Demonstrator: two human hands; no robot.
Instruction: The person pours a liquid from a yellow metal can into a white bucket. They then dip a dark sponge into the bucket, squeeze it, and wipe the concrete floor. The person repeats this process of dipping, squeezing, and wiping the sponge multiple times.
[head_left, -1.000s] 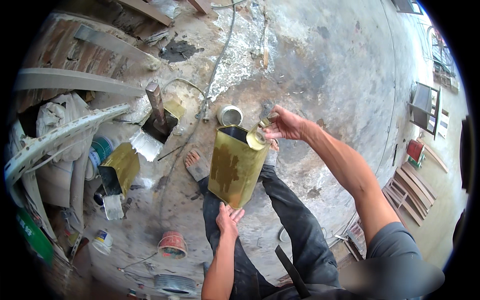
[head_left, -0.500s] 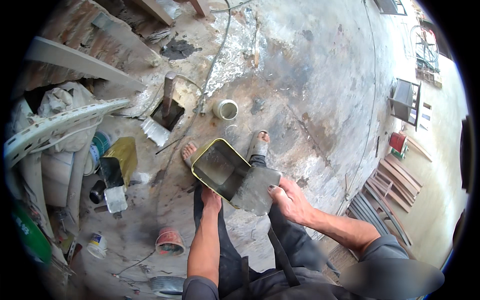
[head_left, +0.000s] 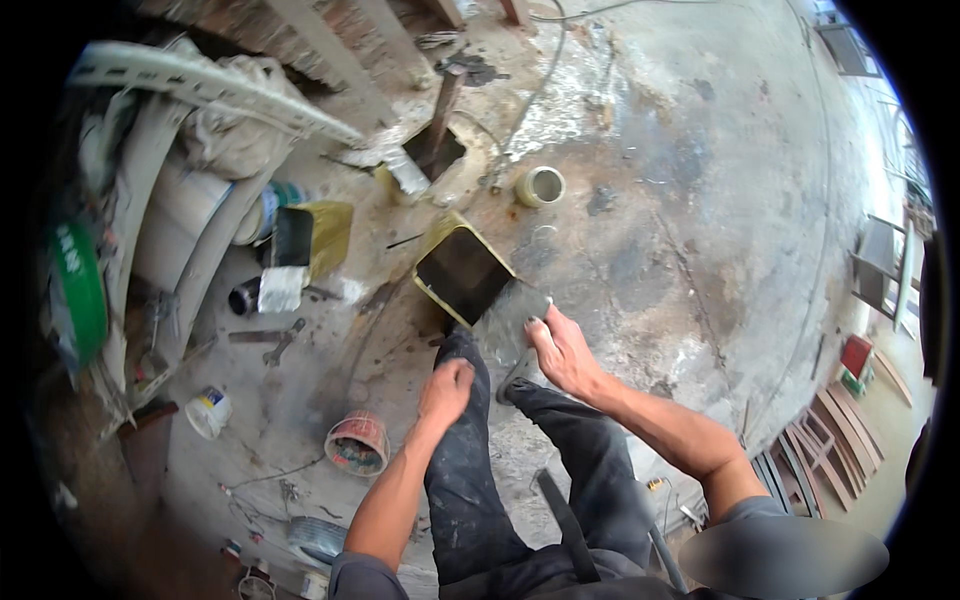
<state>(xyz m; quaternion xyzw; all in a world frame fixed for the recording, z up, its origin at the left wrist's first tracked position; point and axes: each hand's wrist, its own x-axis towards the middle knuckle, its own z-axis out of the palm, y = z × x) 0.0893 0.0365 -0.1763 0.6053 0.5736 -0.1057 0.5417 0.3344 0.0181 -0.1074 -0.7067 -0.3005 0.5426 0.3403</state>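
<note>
A square metal tin (head_left: pixel 437 243) with a yellowish rim, dark inside, tilts with its mouth toward me, in front of my legs. From its near right edge a bent-back grey metal lid flap (head_left: pixel 503 322) sticks out. My right hand (head_left: pixel 562 348) pinches the outer edge of that flap between thumb and fingers. Apart from the tin, my left hand (head_left: pixel 446 393) is over my left thigh, its fingers curled into a loose fist with nothing seen in it.
Ahead stands a round pale can (head_left: pixel 541 187), near a square floor hole with a hammer-like tool (head_left: pixel 443 115). At left lie another yellow tin (head_left: pixel 329 238), a wrench (head_left: pixel 286 343) and a reddish bucket (head_left: pixel 357 444). Wood and metal bars (head_left: pixel 838 440) lie at right.
My left hand has let go of the tin's side and drawn back toward me, fingers curled. My right hand still grips the flap. The view has shifted, and the tin tilts differently.
</note>
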